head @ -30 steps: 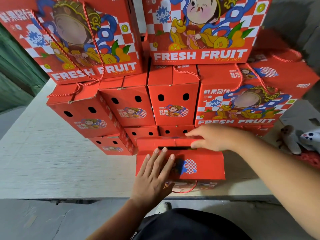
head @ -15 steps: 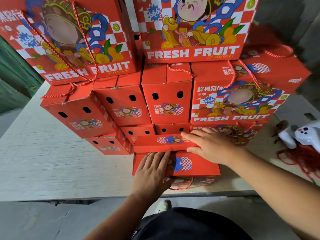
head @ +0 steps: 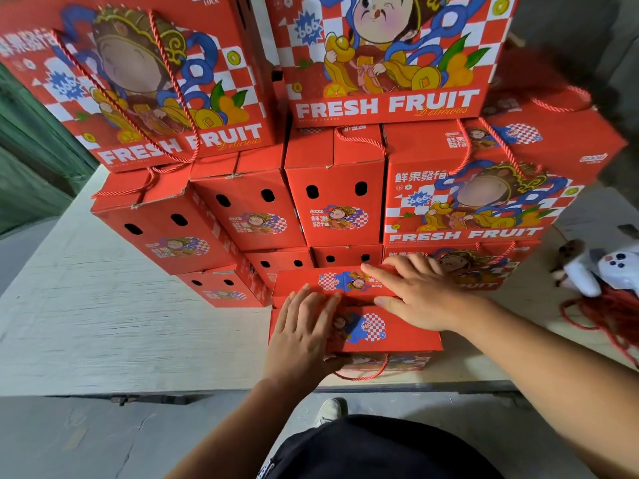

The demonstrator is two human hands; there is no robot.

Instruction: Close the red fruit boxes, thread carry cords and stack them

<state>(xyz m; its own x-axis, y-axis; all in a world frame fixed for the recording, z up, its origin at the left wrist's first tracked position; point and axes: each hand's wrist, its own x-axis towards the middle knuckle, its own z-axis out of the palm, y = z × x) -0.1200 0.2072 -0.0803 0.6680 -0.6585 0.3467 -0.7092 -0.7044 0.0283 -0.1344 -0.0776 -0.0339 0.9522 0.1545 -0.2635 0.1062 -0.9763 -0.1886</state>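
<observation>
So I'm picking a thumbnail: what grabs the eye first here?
The wall of stacked red boxes with cartoon art and FRESH FRUIT lettering fills the top. In front, the left hand and right hand press flat on the flaps of one box at the table edge.

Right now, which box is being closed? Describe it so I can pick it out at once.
Start at the big stack of red boxes on the pale table. In front of it, at the table's near edge, one box lies alone. Only this box has both hands on it, left hand and right hand pressing its top flaps flat.
</observation>
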